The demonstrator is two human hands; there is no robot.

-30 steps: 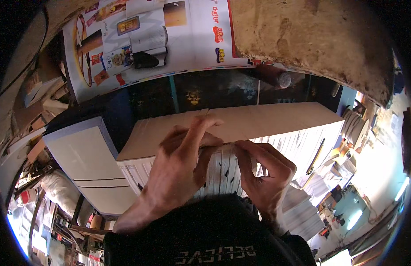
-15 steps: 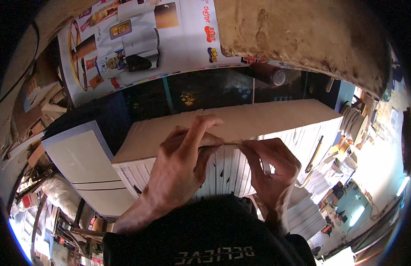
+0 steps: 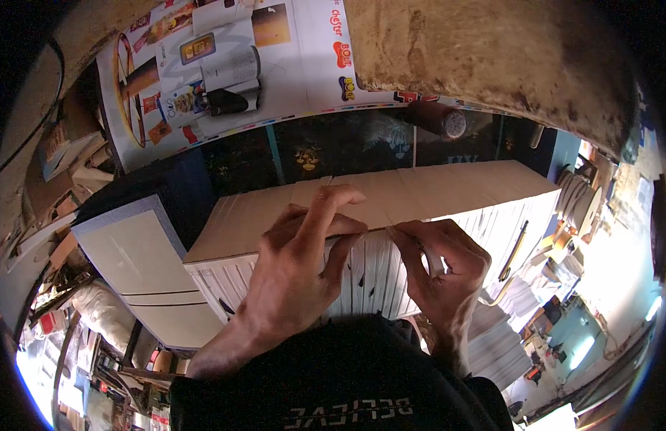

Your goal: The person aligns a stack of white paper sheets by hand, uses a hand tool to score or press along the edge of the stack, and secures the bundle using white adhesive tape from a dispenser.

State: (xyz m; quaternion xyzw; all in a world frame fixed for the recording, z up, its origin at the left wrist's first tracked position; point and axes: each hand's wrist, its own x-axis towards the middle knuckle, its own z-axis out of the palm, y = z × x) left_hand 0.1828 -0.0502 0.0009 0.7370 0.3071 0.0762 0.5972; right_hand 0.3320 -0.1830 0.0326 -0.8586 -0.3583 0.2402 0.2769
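A long row of thin cardboard sheets (image 3: pixel 484 188) stands packed on edge in front of me, with tan upper edges and white, grooved near sides. My left hand (image 3: pixel 293 262) is at the near upper rim of the row, thumb and a finger pinched together and another finger raised and bent. Close to its right, my right hand (image 3: pixel 444 262) pinches at the same rim with thumb and forefinger. A small gap separates the two sets of fingertips. What lies between them is too thin to make out.
A white-and-blue box-like block (image 3: pixel 142 262) stands left of the row. Behind lie a printed sheet (image 3: pixel 297 65), a dark cylinder (image 3: pixel 448 121) and a worn brown slab (image 3: pixel 491 65). Coiled material (image 3: pixel 581 197) sits at the right, with stacked grey sheets (image 3: pixel 494 345) below.
My fingertips have shifted slightly at the rim, and the right hand's finger loop has opened a little. The whole view has moved slightly; the sheets otherwise look the same.
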